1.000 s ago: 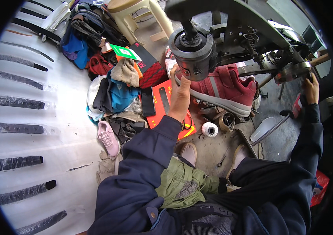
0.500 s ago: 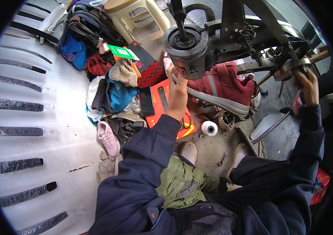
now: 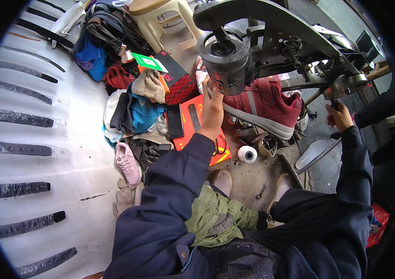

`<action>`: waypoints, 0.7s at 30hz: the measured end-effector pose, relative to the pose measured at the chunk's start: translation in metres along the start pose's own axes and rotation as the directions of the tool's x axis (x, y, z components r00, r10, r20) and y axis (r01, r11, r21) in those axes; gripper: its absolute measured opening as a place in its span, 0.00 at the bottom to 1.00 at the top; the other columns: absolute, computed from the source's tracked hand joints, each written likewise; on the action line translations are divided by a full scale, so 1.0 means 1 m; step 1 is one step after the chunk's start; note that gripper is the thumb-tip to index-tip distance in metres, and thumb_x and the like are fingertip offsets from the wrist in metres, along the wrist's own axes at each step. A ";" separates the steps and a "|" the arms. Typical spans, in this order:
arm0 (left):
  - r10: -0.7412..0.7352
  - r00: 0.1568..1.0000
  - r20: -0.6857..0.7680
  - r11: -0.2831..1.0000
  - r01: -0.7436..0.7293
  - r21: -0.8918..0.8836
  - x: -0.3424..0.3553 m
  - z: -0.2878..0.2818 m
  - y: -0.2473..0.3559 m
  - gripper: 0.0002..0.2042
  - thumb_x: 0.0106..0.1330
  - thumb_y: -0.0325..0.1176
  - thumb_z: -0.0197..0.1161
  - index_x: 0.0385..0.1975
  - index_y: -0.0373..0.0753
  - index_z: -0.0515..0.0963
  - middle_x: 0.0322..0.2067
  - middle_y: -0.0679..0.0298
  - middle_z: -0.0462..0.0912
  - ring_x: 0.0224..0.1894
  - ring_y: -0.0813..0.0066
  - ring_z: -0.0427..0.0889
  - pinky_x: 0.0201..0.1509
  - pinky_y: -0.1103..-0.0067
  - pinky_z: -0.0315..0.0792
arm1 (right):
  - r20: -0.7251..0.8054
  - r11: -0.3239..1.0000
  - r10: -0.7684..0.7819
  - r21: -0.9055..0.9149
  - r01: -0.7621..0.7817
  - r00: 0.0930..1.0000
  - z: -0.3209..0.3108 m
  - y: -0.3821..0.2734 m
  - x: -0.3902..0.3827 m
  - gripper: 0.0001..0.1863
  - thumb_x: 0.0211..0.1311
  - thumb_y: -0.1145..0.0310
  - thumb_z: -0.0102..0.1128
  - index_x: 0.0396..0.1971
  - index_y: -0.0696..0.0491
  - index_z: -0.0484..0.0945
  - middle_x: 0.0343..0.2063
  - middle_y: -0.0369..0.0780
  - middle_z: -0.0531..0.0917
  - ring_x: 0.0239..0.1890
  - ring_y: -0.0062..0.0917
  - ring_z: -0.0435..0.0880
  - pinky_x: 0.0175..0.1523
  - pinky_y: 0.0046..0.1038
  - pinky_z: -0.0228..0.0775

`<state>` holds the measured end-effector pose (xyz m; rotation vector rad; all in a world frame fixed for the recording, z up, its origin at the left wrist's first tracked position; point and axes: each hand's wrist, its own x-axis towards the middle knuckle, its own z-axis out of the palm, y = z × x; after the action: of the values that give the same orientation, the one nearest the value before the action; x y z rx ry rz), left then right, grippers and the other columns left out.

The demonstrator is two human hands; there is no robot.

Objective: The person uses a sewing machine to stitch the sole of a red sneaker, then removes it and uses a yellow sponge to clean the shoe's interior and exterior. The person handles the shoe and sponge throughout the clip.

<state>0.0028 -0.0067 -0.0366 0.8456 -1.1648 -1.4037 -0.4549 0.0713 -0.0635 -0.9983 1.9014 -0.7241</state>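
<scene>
A dark metal hand-cranked sewing machine (image 3: pixel 272 51) fills the upper right, its round head (image 3: pixel 227 58) over a maroon shoe (image 3: pixel 267 104) with a grey sole. My left hand (image 3: pixel 212 111) grips the shoe's toe end, just left of the machine head. Its fingertips are partly hidden behind the head. At the machine's right side is a round metal wheel (image 3: pixel 346 87), from which a short dark crank handle (image 3: pixel 334 103) hangs down. My right hand (image 3: pixel 341 117) is closed around that handle.
Left of my hands lie an orange-red box (image 3: pixel 188 132), a pink shoe (image 3: pixel 128 162) and piled cloths and bags. A white thread spool (image 3: pixel 247 154) stands below the maroon shoe, and a pale insole (image 3: pixel 311 154) lies right. A beige stool (image 3: pixel 165 23) stands behind.
My right hand has moved down and left with the crank handle. The machine's curved top arm has come lower into view. The left hand keeps its hold on the maroon shoe.
</scene>
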 end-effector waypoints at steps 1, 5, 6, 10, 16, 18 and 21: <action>0.017 1.000 0.005 1.000 -0.017 0.004 0.001 0.000 -0.001 0.29 0.75 0.57 0.52 0.65 0.44 0.61 0.59 0.67 0.71 0.61 0.75 0.66 0.68 0.78 0.54 | 0.061 0.998 0.012 -0.058 -0.009 0.998 0.008 -0.018 -0.010 0.20 0.68 0.60 0.63 0.52 0.57 0.72 0.21 0.34 0.76 0.17 0.19 0.76 0.22 0.23 0.67; -0.075 0.997 -0.036 0.997 0.074 -0.038 0.000 -0.001 -0.006 0.24 0.77 0.53 0.50 0.64 0.45 0.62 0.59 0.67 0.71 0.61 0.76 0.66 0.68 0.78 0.54 | -0.017 0.955 -0.297 0.016 0.297 0.955 0.002 -0.071 -0.046 0.20 0.68 0.59 0.61 0.49 0.59 0.75 0.24 0.34 0.77 0.22 0.17 0.77 0.28 0.20 0.67; -0.122 0.992 -0.036 0.991 0.119 -0.068 0.000 -0.002 -0.007 0.24 0.78 0.53 0.50 0.65 0.45 0.62 0.59 0.67 0.71 0.61 0.76 0.66 0.68 0.78 0.54 | -0.019 0.919 -0.394 0.018 0.394 0.919 -0.015 -0.080 -0.048 0.19 0.68 0.59 0.60 0.48 0.59 0.77 0.25 0.33 0.77 0.24 0.16 0.76 0.30 0.19 0.67; -0.115 0.993 -0.020 0.992 0.114 -0.053 0.004 -0.004 -0.008 0.26 0.77 0.53 0.50 0.66 0.44 0.61 0.61 0.67 0.70 0.62 0.76 0.65 0.69 0.78 0.53 | -0.403 0.899 -0.398 0.006 0.437 0.824 -0.074 -0.070 -0.029 0.14 0.67 0.64 0.55 0.47 0.55 0.78 0.26 0.33 0.77 0.24 0.13 0.74 0.31 0.16 0.63; -0.060 0.997 -0.056 0.996 0.057 -0.064 0.002 0.004 -0.002 0.31 0.75 0.58 0.51 0.68 0.42 0.61 0.63 0.65 0.68 0.63 0.73 0.64 0.71 0.77 0.51 | -0.463 0.966 -0.170 0.096 0.240 0.870 -0.098 0.014 0.037 0.04 0.67 0.73 0.52 0.39 0.53 0.75 0.20 0.33 0.72 0.19 0.18 0.72 0.22 0.22 0.66; -0.037 0.997 -0.064 0.999 0.036 -0.021 0.001 0.006 -0.001 0.31 0.75 0.58 0.51 0.68 0.42 0.61 0.63 0.65 0.68 0.63 0.73 0.64 0.71 0.77 0.51 | -0.388 0.993 -0.087 0.041 0.112 0.917 -0.074 0.027 0.037 0.04 0.67 0.72 0.55 0.39 0.53 0.74 0.21 0.34 0.74 0.18 0.19 0.73 0.20 0.24 0.67; -0.025 0.997 -0.068 1.000 0.025 0.010 0.003 0.004 -0.002 0.30 0.75 0.58 0.50 0.67 0.42 0.62 0.63 0.65 0.68 0.64 0.73 0.64 0.71 0.76 0.51 | -0.130 0.999 -0.046 -0.002 0.046 0.990 -0.019 0.010 0.010 0.09 0.66 0.70 0.60 0.42 0.57 0.76 0.22 0.35 0.76 0.18 0.19 0.76 0.20 0.25 0.66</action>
<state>-0.0023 -0.0086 -0.0373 0.9117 -1.1144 -1.3796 -0.4780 0.0701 -0.0663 -1.0184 1.9950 -0.8346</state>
